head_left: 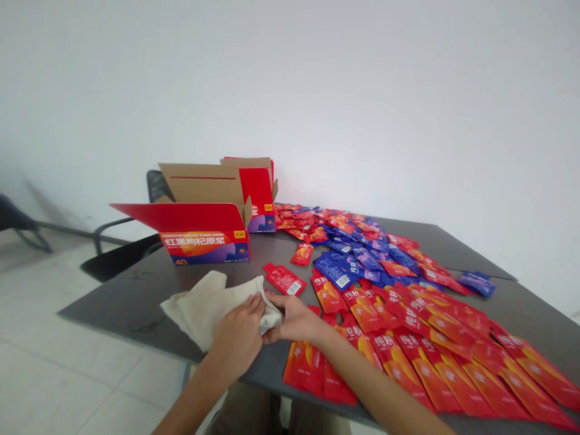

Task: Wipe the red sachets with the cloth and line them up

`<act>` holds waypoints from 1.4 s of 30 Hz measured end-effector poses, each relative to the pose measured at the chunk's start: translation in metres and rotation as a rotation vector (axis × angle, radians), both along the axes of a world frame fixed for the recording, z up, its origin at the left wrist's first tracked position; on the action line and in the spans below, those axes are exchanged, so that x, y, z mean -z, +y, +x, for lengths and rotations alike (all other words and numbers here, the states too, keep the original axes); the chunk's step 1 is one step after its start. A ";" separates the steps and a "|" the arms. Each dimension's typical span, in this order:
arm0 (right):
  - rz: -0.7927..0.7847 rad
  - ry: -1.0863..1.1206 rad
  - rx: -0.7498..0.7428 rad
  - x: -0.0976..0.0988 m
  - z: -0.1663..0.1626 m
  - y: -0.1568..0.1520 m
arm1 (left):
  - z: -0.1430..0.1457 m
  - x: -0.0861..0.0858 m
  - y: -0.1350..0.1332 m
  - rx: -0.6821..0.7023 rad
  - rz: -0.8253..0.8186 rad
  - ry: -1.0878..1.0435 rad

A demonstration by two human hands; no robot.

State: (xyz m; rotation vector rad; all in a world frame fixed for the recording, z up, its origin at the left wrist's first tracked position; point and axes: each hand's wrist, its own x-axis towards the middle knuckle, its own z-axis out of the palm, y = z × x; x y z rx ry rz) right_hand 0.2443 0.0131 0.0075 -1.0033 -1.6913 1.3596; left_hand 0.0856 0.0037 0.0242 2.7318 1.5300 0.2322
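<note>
A cream cloth [206,305] lies bunched over the table's near left part. My left hand [240,332] is closed on its right end, fingers pressed into the fabric. From the right, my right hand [292,318] grips the same end, thumb and fingers around its edge. Between the hands a small greyish-blue patch shows at the fold; whether it is part of the cloth or something inside it, I cannot tell. Just beyond lies a red pouch [284,280], back side up with a barcode. Beside and under my right forearm, several red pouches [394,356] lie in overlapping rows.
At the back left stand two open cardboard boxes, a near one [206,244] and a far one [258,199]. A heap of blue pouches [338,269] and red ones spreads across the dark table [158,302]. Behind its left edge is a black chair [120,257].
</note>
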 end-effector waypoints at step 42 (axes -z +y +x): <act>-0.060 -0.032 0.012 -0.004 0.000 -0.001 | -0.005 -0.003 -0.005 0.000 -0.013 -0.039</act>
